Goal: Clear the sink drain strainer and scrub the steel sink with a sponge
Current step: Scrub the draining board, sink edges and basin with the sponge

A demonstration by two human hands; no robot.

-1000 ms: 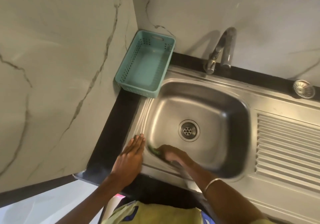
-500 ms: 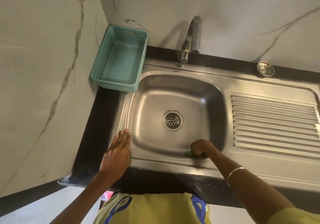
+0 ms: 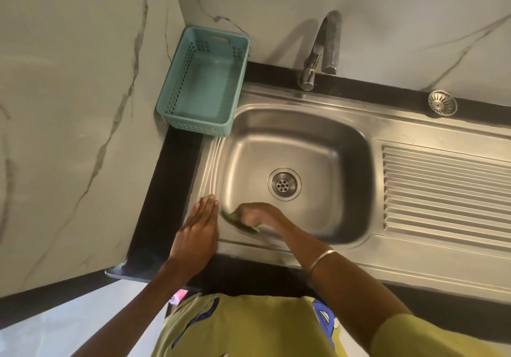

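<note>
The steel sink (image 3: 301, 135) fills the middle of the head view, with its round drain (image 3: 284, 184) at the bottom of the basin. My right hand (image 3: 255, 213) grips a green sponge (image 3: 233, 219) against the near left inside wall of the basin; most of the sponge is hidden under the fingers. My left hand (image 3: 197, 231) rests flat on the sink's left rim, fingers straight and together, right beside the sponge. The loose drain strainer (image 3: 442, 103) lies on the black counter at the back right.
A teal plastic basket (image 3: 203, 83) stands in the back left corner against the marble wall. The tap (image 3: 322, 49) rises behind the basin. The ribbed draining board (image 3: 445, 190) lies to the right. A black counter edge (image 3: 166, 190) borders the sink on the left.
My right hand with the sponge swept from the near right of the basin back to the near left corner. My left hand stayed flat on the rim.
</note>
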